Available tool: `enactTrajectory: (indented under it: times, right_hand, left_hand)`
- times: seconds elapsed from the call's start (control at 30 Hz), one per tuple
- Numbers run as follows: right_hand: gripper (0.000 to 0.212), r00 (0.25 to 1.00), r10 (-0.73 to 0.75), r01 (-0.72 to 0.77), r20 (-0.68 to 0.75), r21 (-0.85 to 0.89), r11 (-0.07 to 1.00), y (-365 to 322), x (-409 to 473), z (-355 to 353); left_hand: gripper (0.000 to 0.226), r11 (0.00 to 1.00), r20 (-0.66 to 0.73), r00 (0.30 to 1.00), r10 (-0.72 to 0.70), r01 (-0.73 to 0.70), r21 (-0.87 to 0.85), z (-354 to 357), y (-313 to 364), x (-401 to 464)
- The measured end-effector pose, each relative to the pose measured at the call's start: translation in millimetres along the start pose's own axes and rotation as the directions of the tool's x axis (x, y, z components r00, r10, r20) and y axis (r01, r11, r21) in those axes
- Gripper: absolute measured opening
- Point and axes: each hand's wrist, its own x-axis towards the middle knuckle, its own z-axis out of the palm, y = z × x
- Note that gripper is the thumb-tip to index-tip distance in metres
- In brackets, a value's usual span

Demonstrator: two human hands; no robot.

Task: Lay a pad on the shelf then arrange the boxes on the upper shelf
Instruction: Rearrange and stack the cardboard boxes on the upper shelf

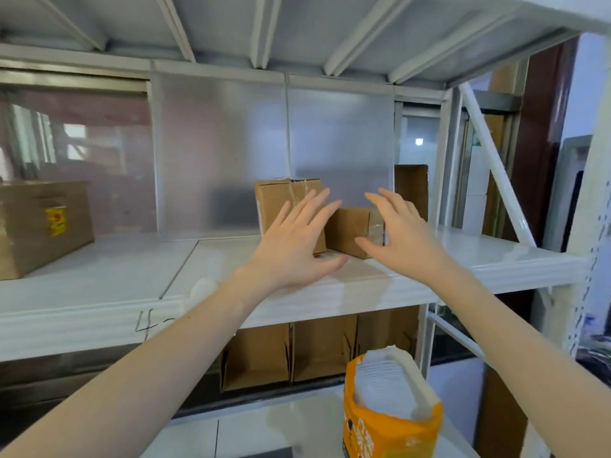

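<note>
Reaching for two boxes on the shelf (380, 285).
Small box (350, 231) between left hand (294, 239) and right hand (401, 231), just beyond spread fingers; tall box (281, 206) left.

Location: storeroom or stockroom.
White metal racking (330, 292) spans the frame; taped cardboard cartons (287, 206) centre, large carton (39, 226) at left, more boxes (258, 355) below.

Left hand (297, 246), right hand (401, 233) outstretched, seemingly splayed
</note>
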Motion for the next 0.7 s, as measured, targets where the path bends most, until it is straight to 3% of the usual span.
enactTrajectory:
  times: [0.43, 0.57, 0.7]
  right_hand:
    - [0.083, 0.977, 0.2, -0.209, 0.073, 0.159, 0.965, 35, 46, 46]
    - [0.072, 0.984, 0.177, -0.17, -0.03, 0.173, 0.97, 29, 41, 40]
    - [0.078, 0.974, 0.158, -0.135, -0.163, 0.145, 0.98, 17, 38, 17]
  left_hand:
    - [0.075, 0.998, 0.008, 0.999, 0.051, -0.051, 0.041, 32, -9, 27]
    - [0.073, 0.998, -0.003, 0.998, 0.057, -0.057, 0.031, 22, -9, 23]
    - [0.072, 0.995, -0.064, 0.995, 0.081, -0.077, 0.06, 3, -11, 24]
